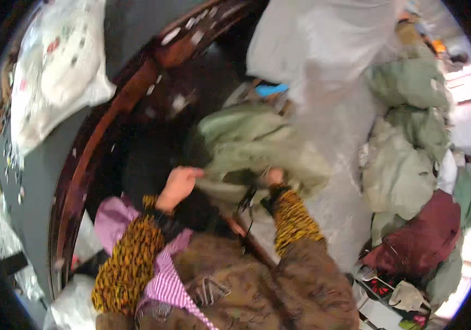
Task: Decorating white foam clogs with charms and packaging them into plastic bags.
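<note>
A pale green cloth piece [246, 140], which looks like a garment, lies bunched in front of me, blurred by motion. My left hand [179, 187] is at its left edge, fingertips pinched on the cloth. My right hand [274, 177] is closed on the near right part of the same cloth. Between the hands a dark patch shows in the cloth, and a thin dark cord [249, 204] hangs near my right wrist. Whether the right fingers also hold the cord is too blurred to tell. Yellow-and-black patterned cuffs cover both my forearms.
A dark reddish-brown curved edge [109, 118] runs along the left, scattered with white scraps. Beyond it, a filled clear plastic bag [68, 71] rests on a grey surface. White plastic sheeting [329, 49] lies ahead. Green garments [400, 165] and a maroon one [419, 236] are heaped at right.
</note>
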Demonstrator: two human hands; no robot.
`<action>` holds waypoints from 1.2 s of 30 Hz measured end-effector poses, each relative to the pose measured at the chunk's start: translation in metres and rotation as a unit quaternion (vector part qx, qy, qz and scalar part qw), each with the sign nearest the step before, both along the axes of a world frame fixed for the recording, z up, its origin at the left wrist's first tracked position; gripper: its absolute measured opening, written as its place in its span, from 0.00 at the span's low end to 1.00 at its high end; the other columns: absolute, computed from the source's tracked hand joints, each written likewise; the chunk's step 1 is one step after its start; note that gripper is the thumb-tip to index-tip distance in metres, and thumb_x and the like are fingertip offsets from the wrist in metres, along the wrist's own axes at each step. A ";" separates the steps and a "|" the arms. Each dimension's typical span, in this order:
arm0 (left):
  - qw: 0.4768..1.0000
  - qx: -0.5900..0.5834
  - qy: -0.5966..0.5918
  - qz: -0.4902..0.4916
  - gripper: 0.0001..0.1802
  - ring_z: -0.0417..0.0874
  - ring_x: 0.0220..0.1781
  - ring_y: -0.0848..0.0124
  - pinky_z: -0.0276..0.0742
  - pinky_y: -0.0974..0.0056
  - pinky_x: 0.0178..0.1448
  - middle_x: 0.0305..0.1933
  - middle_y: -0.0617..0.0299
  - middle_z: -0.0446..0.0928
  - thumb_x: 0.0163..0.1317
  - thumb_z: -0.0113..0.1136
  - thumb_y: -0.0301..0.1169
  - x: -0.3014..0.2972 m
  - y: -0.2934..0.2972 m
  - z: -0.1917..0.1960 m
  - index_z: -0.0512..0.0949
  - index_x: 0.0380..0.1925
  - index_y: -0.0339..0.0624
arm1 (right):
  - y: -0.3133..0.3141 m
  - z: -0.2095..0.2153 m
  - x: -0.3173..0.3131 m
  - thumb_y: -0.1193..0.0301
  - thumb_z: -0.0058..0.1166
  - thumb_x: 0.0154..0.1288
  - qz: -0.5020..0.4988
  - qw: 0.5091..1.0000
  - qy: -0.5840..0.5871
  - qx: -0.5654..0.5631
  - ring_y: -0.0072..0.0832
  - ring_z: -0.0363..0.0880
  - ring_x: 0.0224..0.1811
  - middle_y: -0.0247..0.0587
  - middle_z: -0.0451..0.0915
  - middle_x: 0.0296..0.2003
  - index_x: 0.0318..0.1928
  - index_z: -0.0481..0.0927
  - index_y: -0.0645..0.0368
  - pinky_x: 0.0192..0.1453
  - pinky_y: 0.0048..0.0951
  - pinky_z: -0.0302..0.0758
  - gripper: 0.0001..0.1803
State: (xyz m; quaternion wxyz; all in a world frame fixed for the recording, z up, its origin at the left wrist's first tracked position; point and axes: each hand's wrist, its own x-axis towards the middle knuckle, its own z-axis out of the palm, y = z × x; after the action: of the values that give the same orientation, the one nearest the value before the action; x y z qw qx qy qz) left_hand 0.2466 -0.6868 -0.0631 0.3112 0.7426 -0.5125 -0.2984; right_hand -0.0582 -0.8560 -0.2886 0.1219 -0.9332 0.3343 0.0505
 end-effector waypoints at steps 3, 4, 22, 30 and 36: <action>1.000 0.000 0.026 0.001 0.15 0.84 0.41 0.53 0.79 0.57 0.49 0.38 0.48 0.82 0.55 0.49 0.22 0.002 0.010 -0.007 0.85 0.37 0.41 | -0.010 0.079 0.032 0.49 0.59 0.50 -0.096 0.994 -0.053 -0.013 0.46 0.56 0.70 0.48 0.66 0.66 0.64 0.69 0.57 0.75 0.44 0.51 0.42; 0.999 -0.006 0.037 0.000 0.15 0.84 0.39 0.53 0.80 0.57 0.46 0.36 0.47 0.82 0.55 0.49 0.22 -0.003 0.007 -0.013 0.85 0.36 0.43 | -0.017 0.085 0.025 0.50 0.58 0.51 -0.122 0.992 -0.039 0.002 0.45 0.58 0.66 0.47 0.67 0.62 0.61 0.70 0.57 0.71 0.44 0.53 0.38; 0.992 -0.076 0.067 0.080 0.15 0.81 0.22 0.63 0.75 0.62 0.30 0.25 0.48 0.81 0.52 0.48 0.21 0.001 -0.006 -0.013 0.86 0.31 0.41 | -0.082 0.319 0.026 0.70 0.49 0.53 0.041 0.921 0.152 0.355 0.26 0.66 0.13 0.36 0.69 0.16 0.26 0.72 0.59 0.16 0.31 0.62 0.06; 0.983 0.000 0.114 0.145 0.16 0.83 0.27 0.60 0.77 0.61 0.32 0.32 0.51 0.85 0.56 0.47 0.20 0.010 -0.002 -0.001 0.86 0.33 0.37 | -0.069 0.413 0.070 0.67 0.56 0.55 0.116 0.851 0.159 0.486 0.20 0.68 0.20 0.26 0.69 0.18 0.28 0.74 0.55 0.20 0.27 0.65 0.07; 0.960 -0.022 0.236 0.147 0.14 0.84 0.31 0.59 0.81 0.57 0.42 0.37 0.48 0.84 0.60 0.48 0.21 0.027 -0.002 -0.063 0.85 0.37 0.34 | -0.062 0.505 0.073 0.72 0.56 0.61 0.118 0.825 0.033 0.552 0.16 0.67 0.19 0.27 0.70 0.18 0.34 0.79 0.62 0.21 0.22 0.64 0.06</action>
State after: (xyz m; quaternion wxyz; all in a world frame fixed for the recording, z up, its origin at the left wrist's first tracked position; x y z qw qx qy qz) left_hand 0.2736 -0.6889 -0.1265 0.4797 0.7112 -0.3166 -0.4047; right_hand 0.0150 -0.9182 0.2165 0.5983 -0.7406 0.1415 0.2711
